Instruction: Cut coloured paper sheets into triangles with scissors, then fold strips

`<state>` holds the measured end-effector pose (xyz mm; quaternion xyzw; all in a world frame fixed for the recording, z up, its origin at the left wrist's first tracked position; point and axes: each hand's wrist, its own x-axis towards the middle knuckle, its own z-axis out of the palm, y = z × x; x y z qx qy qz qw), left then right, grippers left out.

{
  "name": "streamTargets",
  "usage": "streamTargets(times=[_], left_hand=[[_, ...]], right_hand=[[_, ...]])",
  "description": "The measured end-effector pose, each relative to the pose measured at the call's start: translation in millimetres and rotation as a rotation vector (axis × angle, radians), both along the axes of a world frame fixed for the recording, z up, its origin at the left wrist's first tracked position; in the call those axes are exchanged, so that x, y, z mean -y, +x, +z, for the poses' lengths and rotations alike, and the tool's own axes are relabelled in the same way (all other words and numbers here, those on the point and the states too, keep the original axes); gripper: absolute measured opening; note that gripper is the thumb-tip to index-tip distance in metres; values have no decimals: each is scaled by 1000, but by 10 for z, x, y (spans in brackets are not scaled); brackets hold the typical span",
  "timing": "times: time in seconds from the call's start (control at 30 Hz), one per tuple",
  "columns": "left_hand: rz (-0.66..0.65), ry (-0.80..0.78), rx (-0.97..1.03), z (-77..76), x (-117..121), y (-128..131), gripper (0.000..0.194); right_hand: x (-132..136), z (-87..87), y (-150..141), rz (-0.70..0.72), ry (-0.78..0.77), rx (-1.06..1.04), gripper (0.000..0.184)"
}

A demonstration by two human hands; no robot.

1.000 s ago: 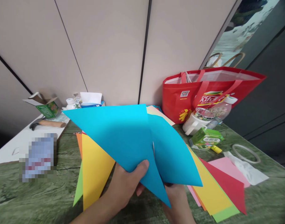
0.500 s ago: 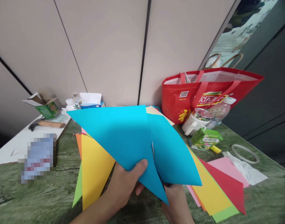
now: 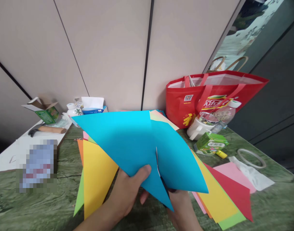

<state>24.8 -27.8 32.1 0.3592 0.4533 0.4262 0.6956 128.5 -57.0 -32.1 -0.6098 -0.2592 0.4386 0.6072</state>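
we see our left hand point(image 3: 127, 191), thumb on top, its fingers pinching a bright-blue, pointed sheet of paper point(image 3: 127, 138) above a green, wood-grained surface point(image 3: 62, 205). the sheet is split upward from its near edge. our right hand point(image 3: 183, 205) is partly hidden under the sheet; we cannot tell what its fingers hold. a red, wide-mouthed shopping bag point(image 3: 177, 102) stands behind, to the right.

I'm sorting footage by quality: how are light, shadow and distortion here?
Head view: the blue sheet is bright along its top, shaded near the left hand; a mosaic covers something at left; the red bag looks stretched, perhaps by the lens.
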Motion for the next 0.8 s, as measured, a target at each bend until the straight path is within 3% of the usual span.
streamTargets(times=[0.6,0.8], left_hand=[[-11,18,10,-87,1,-9,34],[-15,128,-30,-58,-52,-168,27]], right_hand=[[-7,-105,58,68,-19,8,41],[7,65,52,360,100,-217,51]])
